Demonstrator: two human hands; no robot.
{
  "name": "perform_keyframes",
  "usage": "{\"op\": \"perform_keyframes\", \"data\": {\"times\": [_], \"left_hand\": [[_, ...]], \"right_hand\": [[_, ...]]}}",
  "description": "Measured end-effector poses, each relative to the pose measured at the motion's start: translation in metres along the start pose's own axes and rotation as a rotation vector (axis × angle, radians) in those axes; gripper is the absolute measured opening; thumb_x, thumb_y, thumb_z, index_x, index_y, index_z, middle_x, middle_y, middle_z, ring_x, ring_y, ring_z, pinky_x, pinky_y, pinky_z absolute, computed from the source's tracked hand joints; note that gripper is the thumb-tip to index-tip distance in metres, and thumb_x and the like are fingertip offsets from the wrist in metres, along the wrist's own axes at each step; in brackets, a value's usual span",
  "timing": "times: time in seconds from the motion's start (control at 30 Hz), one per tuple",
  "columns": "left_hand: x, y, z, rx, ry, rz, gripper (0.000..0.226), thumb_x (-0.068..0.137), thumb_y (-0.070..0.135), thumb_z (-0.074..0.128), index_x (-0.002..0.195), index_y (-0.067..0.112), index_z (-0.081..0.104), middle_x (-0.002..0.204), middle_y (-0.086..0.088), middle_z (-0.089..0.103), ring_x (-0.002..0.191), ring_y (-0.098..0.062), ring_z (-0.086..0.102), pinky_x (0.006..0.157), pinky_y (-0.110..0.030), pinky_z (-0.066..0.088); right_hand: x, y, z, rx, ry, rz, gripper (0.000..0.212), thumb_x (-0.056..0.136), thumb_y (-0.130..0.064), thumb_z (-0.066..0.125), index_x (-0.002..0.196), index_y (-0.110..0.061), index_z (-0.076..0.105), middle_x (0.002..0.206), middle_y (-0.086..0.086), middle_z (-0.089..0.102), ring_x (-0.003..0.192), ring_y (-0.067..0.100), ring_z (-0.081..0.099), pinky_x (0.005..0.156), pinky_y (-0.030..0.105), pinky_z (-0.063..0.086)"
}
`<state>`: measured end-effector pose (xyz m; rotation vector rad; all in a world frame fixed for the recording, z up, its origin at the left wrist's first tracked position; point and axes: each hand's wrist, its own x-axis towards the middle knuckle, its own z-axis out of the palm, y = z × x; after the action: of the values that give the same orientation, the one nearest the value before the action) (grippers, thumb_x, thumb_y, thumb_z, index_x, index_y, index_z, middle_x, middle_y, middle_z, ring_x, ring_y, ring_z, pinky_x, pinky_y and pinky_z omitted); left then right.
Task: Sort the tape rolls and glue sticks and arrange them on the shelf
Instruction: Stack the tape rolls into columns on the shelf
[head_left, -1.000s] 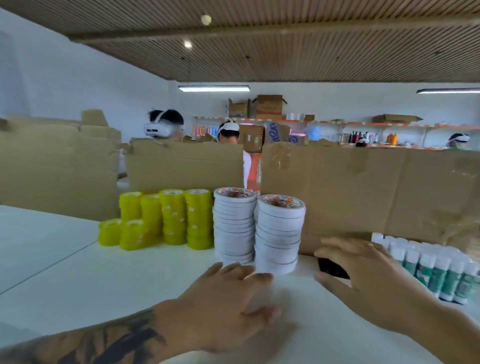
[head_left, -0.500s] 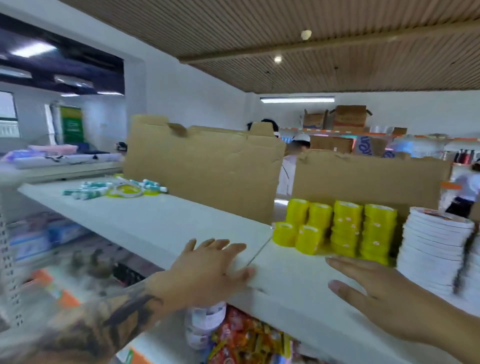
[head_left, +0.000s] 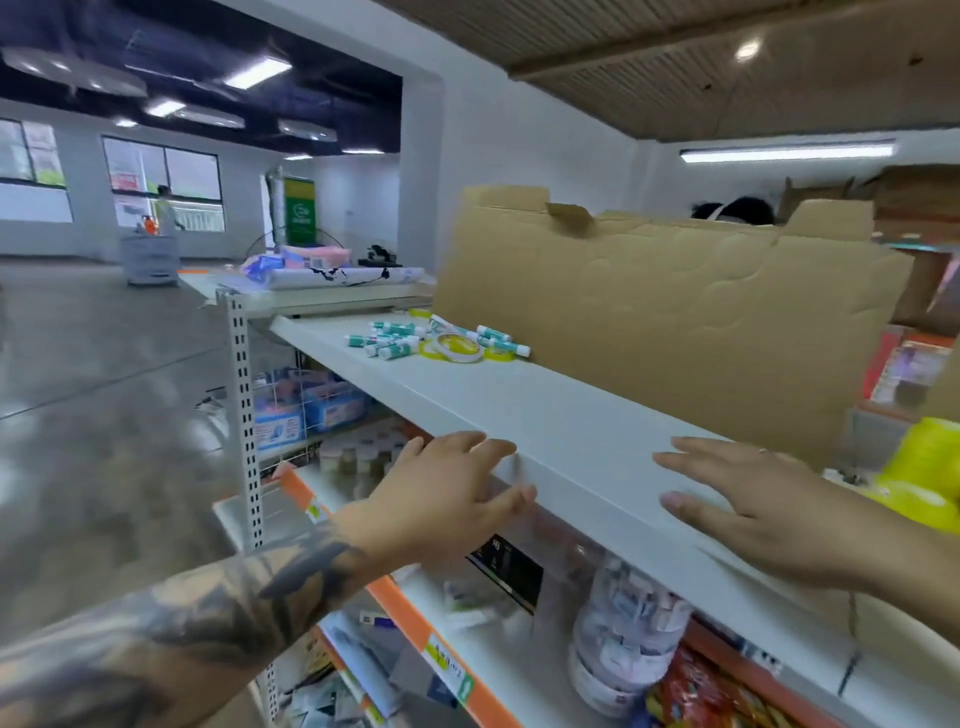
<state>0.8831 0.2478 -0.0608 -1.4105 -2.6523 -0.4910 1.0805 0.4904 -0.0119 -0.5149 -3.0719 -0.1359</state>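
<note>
A loose pile of green-and-white glue sticks (head_left: 387, 340) and a few yellow tape rolls (head_left: 457, 347) lies at the far left end of the white top shelf (head_left: 545, 415). The stacked yellow tape rolls (head_left: 924, 467) show only at the right edge, blurred. My left hand (head_left: 447, 499) hovers at the shelf's front edge with straight fingers and holds nothing. My right hand (head_left: 748, 499) is spread flat over the shelf top further right, also holding nothing.
A tall cardboard sheet (head_left: 665, 317) stands along the back of the shelf. Lower shelves with orange edging (head_left: 415, 629) hold jars, packets and snacks. A perforated upright post (head_left: 240, 405) marks the shelf's left end, with open floor beyond it.
My view has swung left, away from the stacked white and yellow tape rolls toward the loose pile. Both hands have moved left along the shelf's front edge, still holding nothing.
</note>
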Motion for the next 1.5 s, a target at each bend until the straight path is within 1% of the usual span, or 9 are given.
{"op": "perform_keyframes", "data": {"times": [0.17,0.37,0.7,0.9,1.2,1.27,1.33,1.4,1.5], "left_hand": [[0.034,-0.049,-0.025,-0.005,0.017,-0.061,0.068,0.097,0.073,0.033,0.153,0.034,0.037,0.155,0.004,0.043,0.134,-0.019,0.05,0.116,-0.047,0.031],[0.098,-0.105,-0.042,0.069,-0.004,-0.07,0.069,0.096,0.074,0.034,0.152,0.034,0.038,0.154,0.003,0.044,0.135,-0.022,0.048,0.114,-0.047,0.035],[0.22,-0.197,-0.031,0.096,0.011,-0.059,0.067,0.093,0.076,0.038,0.148,0.037,0.041,0.15,0.004,0.049,0.135,-0.022,0.049,0.11,-0.045,0.041],[0.271,-0.219,-0.021,0.153,0.021,0.028,0.074,0.088,0.076,0.048,0.149,0.034,0.04,0.147,0.0,0.053,0.132,-0.028,0.05,0.109,-0.041,0.04],[0.324,-0.228,-0.014,0.23,-0.014,0.152,0.082,0.081,0.081,0.047,0.148,0.036,0.033,0.134,-0.004,0.063,0.126,-0.03,0.056,0.107,-0.045,0.035],[0.327,-0.23,-0.018,0.215,0.027,0.21,0.079,0.078,0.079,0.053,0.141,0.035,0.036,0.125,-0.003,0.067,0.121,-0.029,0.059,0.104,-0.043,0.038],[0.328,-0.231,-0.023,0.185,0.093,0.265,0.067,0.075,0.079,0.057,0.121,0.033,0.042,0.111,-0.001,0.07,0.111,-0.029,0.062,0.097,-0.041,0.04],[0.329,-0.232,-0.029,0.12,0.119,0.298,0.061,0.073,0.081,0.058,0.104,0.031,0.039,0.1,0.003,0.069,0.101,-0.029,0.062,0.089,-0.039,0.04],[0.331,-0.228,-0.034,-0.01,0.095,0.349,0.062,0.071,0.082,0.061,0.1,0.033,0.038,0.091,0.01,0.064,0.097,-0.028,0.062,0.079,-0.038,0.037]], "right_hand": [[0.067,-0.036,-0.016,-0.073,-0.023,-0.062,0.079,0.085,-0.08,0.01,0.156,-0.048,0.02,0.166,-0.022,0.009,0.153,0.003,0.009,0.122,0.029,0.013],[0.154,-0.064,-0.025,-0.088,-0.027,-0.083,0.067,0.096,-0.072,0.021,0.158,-0.046,0.018,0.168,-0.017,0.01,0.154,0.006,0.009,0.124,0.032,0.012],[0.283,-0.094,0.003,0.056,-0.019,-0.105,0.069,0.097,-0.072,0.025,0.159,-0.043,0.016,0.167,-0.018,0.016,0.153,0.005,0.014,0.123,0.033,0.017],[0.319,-0.11,0.02,0.099,-0.036,-0.039,0.07,0.097,-0.072,0.028,0.159,-0.042,0.016,0.166,-0.018,0.019,0.152,0.007,0.017,0.123,0.034,0.018],[0.319,-0.128,0.011,0.128,-0.016,0.158,0.068,0.097,-0.071,0.03,0.158,-0.043,0.017,0.164,-0.021,0.019,0.151,0.005,0.017,0.12,0.027,0.016],[0.315,-0.131,0.009,0.138,-0.012,0.216,0.068,0.097,-0.072,0.03,0.157,-0.044,0.017,0.164,-0.022,0.019,0.151,0.004,0.016,0.119,0.026,0.015],[0.311,-0.135,0.007,0.144,0.001,0.269,0.068,0.096,-0.073,0.03,0.157,-0.044,0.018,0.164,-0.022,0.019,0.151,0.004,0.017,0.12,0.027,0.016],[0.304,-0.139,0.005,0.161,0.019,0.329,0.067,0.096,-0.073,0.03,0.156,-0.045,0.019,0.162,-0.023,0.022,0.15,0.005,0.02,0.121,0.029,0.02],[0.29,-0.142,-0.001,0.164,0.058,0.422,0.067,0.095,-0.073,0.031,0.155,-0.045,0.023,0.158,-0.025,0.028,0.146,0.006,0.028,0.116,0.028,0.027]]}}
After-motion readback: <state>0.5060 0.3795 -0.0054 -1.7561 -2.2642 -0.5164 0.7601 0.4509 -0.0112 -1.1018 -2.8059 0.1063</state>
